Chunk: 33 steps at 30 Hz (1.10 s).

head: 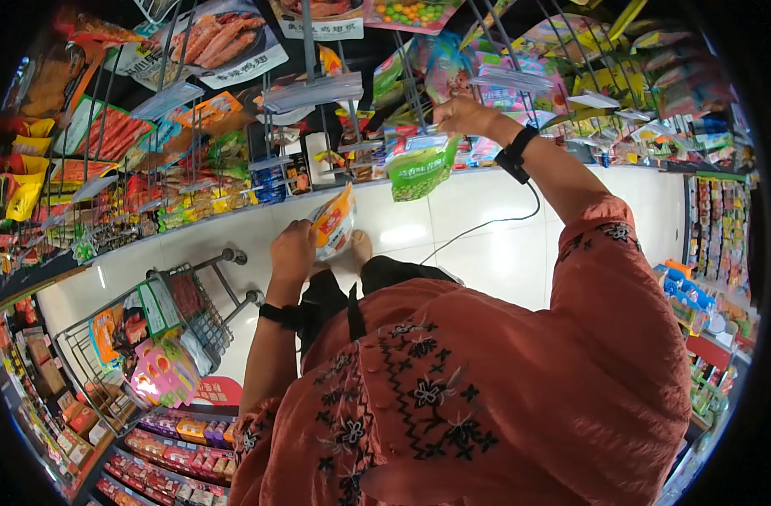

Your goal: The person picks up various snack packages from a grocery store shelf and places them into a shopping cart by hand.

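Note:
My left hand [293, 248] grips the edge of an orange and white snack bag [335, 220], held low in front of the shelf rack and above my feet. Farther forward and to the right, my right hand [466, 117] is closed at the top corner of a green bag of peas or beans [421, 169]. That bag hangs tilted at the front of the rack, a clear price-tag holder [415, 144] overlapping its upper part. The fingertips of my right hand are partly hidden among the hooks and packages.
Hanging snack packets [237, 47] on long metal hooks fill the rack ahead, with price-tag holders [312, 92] jutting out. A loaded shopping cart [224, 322] stands on the tiled floor at my left. A cable [486, 222] runs from my right wrist. More shelves [189, 458] stand behind.

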Each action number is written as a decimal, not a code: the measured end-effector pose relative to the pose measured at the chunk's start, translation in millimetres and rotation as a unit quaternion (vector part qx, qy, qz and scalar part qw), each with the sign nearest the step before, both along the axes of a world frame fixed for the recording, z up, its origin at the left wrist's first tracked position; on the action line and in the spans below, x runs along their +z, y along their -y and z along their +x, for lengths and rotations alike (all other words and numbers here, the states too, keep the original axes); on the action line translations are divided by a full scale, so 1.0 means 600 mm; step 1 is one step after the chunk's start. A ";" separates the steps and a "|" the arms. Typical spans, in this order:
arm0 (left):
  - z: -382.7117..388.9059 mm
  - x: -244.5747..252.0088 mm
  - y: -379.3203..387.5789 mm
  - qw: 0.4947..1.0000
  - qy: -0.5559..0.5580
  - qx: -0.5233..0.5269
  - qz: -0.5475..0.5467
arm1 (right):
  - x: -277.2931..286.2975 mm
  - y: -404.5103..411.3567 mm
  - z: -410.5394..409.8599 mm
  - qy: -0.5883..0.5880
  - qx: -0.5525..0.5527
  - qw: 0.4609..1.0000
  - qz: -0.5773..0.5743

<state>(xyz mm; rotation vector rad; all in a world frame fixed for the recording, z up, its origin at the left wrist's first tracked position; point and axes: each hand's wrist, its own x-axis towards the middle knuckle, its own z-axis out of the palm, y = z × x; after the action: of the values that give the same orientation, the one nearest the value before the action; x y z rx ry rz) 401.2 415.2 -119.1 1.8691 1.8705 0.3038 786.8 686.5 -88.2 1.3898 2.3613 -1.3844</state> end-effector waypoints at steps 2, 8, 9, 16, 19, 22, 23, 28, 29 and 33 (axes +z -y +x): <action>0.003 -0.001 0.002 1.000 0.007 0.000 0.013 | 0.002 0.014 0.001 0.012 -0.001 1.000 0.004; 0.008 0.001 0.010 0.998 0.018 -0.003 0.059 | 0.008 0.044 0.007 0.020 -0.029 0.999 -0.028; 0.009 0.004 0.012 0.997 0.025 -0.002 0.066 | 0.009 0.049 0.005 0.017 -0.039 0.999 -0.021; 0.003 0.019 0.028 0.998 0.031 0.016 0.045 | 0.027 0.073 0.005 0.070 0.083 0.988 0.108; -0.003 0.019 0.032 0.998 0.011 0.037 0.048 | 0.029 0.074 0.023 0.090 0.082 0.987 0.103; -0.014 0.012 0.044 0.995 0.025 0.044 0.088 | 0.027 0.086 0.029 0.060 0.052 0.992 0.095; -0.016 0.015 0.049 0.995 0.023 0.051 0.085 | 0.026 0.091 0.028 0.058 0.059 0.992 0.092; -0.029 0.021 0.067 0.996 0.019 0.062 0.058 | 0.023 0.108 0.028 0.064 0.119 0.973 0.187; -0.033 0.024 0.075 0.996 0.015 0.068 0.056 | 0.024 0.108 0.026 0.068 0.133 0.969 0.197; -0.051 0.036 0.102 0.993 0.010 0.100 0.054 | 0.030 0.129 0.022 0.034 0.136 0.970 0.196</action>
<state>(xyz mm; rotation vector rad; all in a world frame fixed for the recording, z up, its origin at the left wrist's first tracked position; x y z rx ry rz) 370.5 353.8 -97.4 1.7414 2.0695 0.4982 800.1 609.2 -70.0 1.0968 2.7534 -0.8199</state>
